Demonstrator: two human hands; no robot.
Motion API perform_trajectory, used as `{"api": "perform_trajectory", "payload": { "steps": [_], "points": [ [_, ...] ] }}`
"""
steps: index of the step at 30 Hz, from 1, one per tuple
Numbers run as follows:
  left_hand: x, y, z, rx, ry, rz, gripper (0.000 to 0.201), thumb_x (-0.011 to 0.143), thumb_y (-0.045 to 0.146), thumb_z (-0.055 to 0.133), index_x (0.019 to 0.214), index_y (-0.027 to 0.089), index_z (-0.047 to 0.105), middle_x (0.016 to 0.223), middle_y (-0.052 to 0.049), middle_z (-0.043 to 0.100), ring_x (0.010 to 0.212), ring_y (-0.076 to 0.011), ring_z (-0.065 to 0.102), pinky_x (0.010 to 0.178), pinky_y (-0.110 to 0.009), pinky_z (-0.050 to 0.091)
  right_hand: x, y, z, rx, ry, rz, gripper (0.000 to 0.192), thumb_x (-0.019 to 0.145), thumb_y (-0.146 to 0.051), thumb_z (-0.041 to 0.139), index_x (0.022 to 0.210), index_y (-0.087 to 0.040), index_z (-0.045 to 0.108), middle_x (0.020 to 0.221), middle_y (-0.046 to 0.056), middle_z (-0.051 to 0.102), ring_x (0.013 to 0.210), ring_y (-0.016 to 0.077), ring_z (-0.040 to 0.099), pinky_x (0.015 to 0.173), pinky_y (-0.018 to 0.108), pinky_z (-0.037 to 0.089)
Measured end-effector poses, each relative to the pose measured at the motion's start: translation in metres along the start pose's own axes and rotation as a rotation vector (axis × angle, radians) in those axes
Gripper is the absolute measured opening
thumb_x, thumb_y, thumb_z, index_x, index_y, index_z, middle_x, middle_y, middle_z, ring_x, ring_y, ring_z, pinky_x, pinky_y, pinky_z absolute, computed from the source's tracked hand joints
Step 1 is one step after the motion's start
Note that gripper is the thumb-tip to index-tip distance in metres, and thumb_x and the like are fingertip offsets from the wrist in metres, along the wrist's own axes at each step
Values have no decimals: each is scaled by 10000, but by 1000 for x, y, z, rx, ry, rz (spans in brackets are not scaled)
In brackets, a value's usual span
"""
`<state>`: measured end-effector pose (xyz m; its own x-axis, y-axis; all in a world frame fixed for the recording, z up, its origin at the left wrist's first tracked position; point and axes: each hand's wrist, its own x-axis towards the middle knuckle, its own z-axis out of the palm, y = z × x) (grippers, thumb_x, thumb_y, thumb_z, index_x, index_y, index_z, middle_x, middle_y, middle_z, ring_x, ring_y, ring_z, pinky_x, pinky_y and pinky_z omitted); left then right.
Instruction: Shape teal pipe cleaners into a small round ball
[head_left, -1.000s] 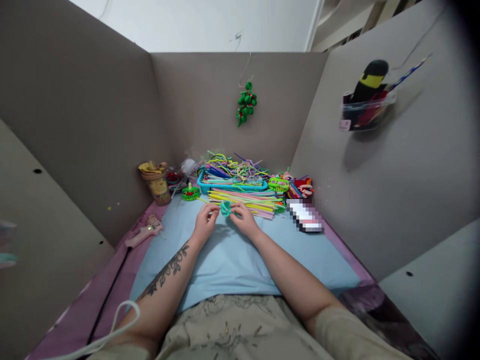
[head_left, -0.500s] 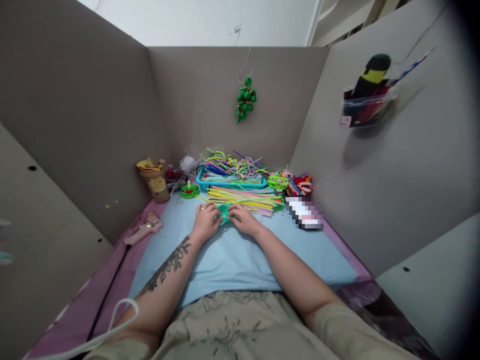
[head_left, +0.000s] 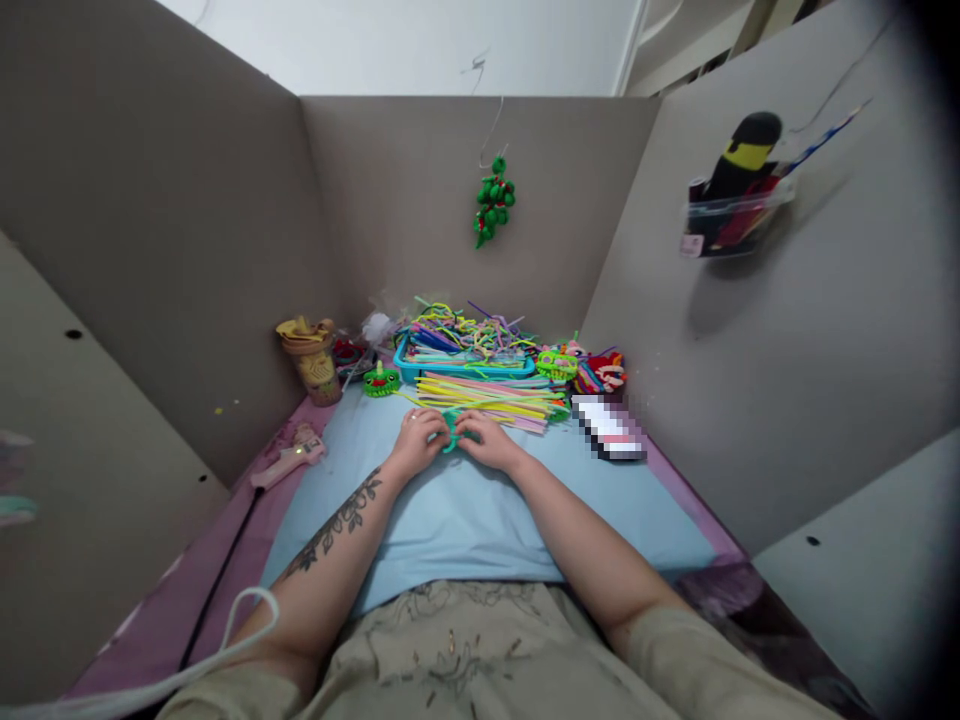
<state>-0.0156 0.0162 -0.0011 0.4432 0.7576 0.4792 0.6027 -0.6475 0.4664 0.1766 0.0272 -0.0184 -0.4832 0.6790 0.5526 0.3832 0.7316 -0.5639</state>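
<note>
Between my two hands is a small teal piece of bent pipe cleaner [head_left: 451, 432], mostly covered by my fingers. My left hand [head_left: 418, 442] is closed on its left side, fingertips pressed in. From the other side, my right hand [head_left: 486, 440] grips it with curled fingers. Both hands stay low over the light blue cloth [head_left: 450, 520]. Just beyond them lies a row of straight pipe cleaners [head_left: 491, 398] in pink, yellow and pale green.
A blue tray [head_left: 465, 372] heaped with pipe cleaners stands behind. Green fuzzy figures [head_left: 381, 380] sit at its left. A phone [head_left: 609, 428] lies at the right, a pink glue gun [head_left: 291, 460] and a cup [head_left: 319, 370] at the left. Grey panels [head_left: 450, 200] surround the table.
The teal pipe cleaner is turned and shows narrower between my hands. My left fingers have moved slightly right and closed further around it. The view has shifted slightly.
</note>
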Motion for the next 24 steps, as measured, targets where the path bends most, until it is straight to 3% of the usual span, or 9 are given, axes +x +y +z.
{"api": "perform_trajectory", "payload": {
  "steps": [4,10,19,24],
  "points": [
    [-2,-1,1,-19,231,-36,256,765,299,584,1002,205,602,1094,-104,547,1074,-239,465,937,-388,346,2,1,4,-88,59,81,106,773,-137,535,797,-196,621,811,28,608,797,162,562,756,295,435],
    [-8,9,10,-54,46,-10,129,796,310,537,810,207,613,769,-52,577,748,-188,516,712,-293,397,2,5,7,-172,95,115,92,787,-150,517,795,-192,598,773,18,610,754,160,545,698,267,401],
    [-1,-10,1,-146,73,-151,125,736,237,564,628,181,590,650,-7,569,640,-139,492,638,-247,359,5,1,0,-165,-13,53,136,774,-83,489,744,-189,568,742,23,586,735,161,510,696,269,388],
    [0,-18,3,-163,14,-200,137,740,260,557,656,166,613,663,-1,598,655,-135,515,650,-243,384,6,2,-7,-134,-80,23,130,776,-88,489,737,-183,568,743,23,589,744,157,508,707,266,385]
  ]
}}
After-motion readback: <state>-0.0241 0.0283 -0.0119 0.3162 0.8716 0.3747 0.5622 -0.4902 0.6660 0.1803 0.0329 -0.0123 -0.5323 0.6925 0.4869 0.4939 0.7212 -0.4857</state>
